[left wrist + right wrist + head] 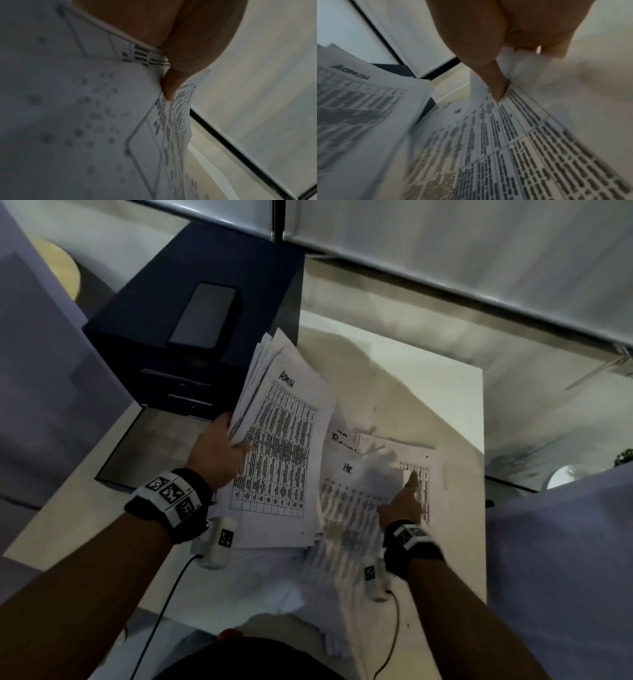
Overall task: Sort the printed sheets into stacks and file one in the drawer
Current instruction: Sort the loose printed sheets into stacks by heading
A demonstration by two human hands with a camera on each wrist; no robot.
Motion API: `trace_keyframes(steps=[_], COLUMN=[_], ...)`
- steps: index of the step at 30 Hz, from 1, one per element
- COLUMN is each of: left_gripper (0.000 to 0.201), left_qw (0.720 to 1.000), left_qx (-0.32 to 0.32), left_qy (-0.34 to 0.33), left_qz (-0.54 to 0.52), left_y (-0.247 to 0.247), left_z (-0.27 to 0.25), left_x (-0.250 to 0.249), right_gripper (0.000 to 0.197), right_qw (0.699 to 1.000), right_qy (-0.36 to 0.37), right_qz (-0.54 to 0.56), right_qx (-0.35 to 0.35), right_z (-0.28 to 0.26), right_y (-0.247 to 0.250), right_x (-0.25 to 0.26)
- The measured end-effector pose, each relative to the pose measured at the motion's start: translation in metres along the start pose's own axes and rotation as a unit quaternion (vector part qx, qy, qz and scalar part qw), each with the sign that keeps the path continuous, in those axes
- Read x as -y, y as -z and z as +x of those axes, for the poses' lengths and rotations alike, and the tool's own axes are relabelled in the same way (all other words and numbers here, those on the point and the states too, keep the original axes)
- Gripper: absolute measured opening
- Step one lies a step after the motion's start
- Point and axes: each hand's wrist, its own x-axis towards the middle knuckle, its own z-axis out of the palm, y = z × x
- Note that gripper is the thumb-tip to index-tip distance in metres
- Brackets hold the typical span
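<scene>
My left hand (236, 440) grips a thick stack of printed sheets (284, 446) by its left edge, held up over the white table's (438, 385) left side; the top sheet reads ADMIN. The left wrist view shows the thumb (169, 88) clamped on that stack (85, 121). My right hand (409, 484) pinches a blurred loose sheet (380, 470) over the sheets spread on the table, one marked HR (347, 469). In the right wrist view the thumb (498, 89) lies on top of the printed table sheet (539, 148), with paper folded up between thumb and fingers.
A dark blue drawer cabinet (205, 258) stands left of the table with a dark phone (205, 316) on top. Its bottom drawer (137, 450) is pulled out. A round wooden stool (58, 268) sits far left. Cables hang from both wrists.
</scene>
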Motion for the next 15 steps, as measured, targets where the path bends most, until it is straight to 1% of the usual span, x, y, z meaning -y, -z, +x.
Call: trace_keyframes(steps=[2,3,4,6,7,9,10,11,12,14,15], left_gripper=[0.042,0.043,0.043,0.043,0.042,0.042,0.041,0.041,0.04,0.039,0.039], left_qw=[1.0,1.0,1.0,1.0,1.0,1.0,1.0,1.0,1.0,1.0,1.0], left_qx=[0.005,0.006,0.007,0.007,0.009,0.008,0.006,0.005,0.003,0.005,0.008], left_qy=[-0.001,-0.003,-0.006,-0.007,-0.002,0.003,0.003,0.005,0.005,0.009,0.01], left_qz=[-0.003,0.0,0.001,0.007,0.012,0.019,0.021,0.023,0.022,0.016,0.012], left_y=[-0.001,-0.002,-0.003,-0.005,-0.006,-0.006,-0.005,-0.005,-0.004,-0.002,-0.001], left_z=[-0.001,-0.003,-0.003,-0.005,-0.006,-0.006,-0.006,-0.007,-0.007,-0.009,-0.009], left_x=[-0.001,-0.003,-0.004,-0.007,-0.008,-0.009,-0.01,-0.011,-0.012,-0.015,-0.016], right_gripper=[0.076,0.074,0.079,0.107,0.118,0.127,0.129,0.129,0.123,0.1,0.087], right_qw=[0.999,0.998,0.995,0.98,0.974,0.973,0.978,0.985,0.991,0.996,0.996], right_qy=[0.026,0.032,0.034,0.016,0.006,-0.002,-0.004,-0.014,-0.018,-0.035,-0.049], right_qz=[-0.02,-0.052,-0.095,-0.186,-0.212,-0.212,-0.19,-0.153,-0.112,-0.067,-0.063], right_qx=[-0.006,0.001,0.017,0.065,0.079,0.086,0.085,0.081,0.073,0.048,0.041], right_z=[0.016,0.022,0.025,0.024,0.021,0.02,0.02,0.019,0.022,0.023,0.02], right_y=[0.018,0.023,0.025,0.021,0.018,0.011,0.009,0.011,0.011,0.018,0.022], right_x=[-0.005,-0.008,-0.01,-0.016,-0.016,-0.02,-0.02,-0.021,-0.025,-0.03,-0.03])
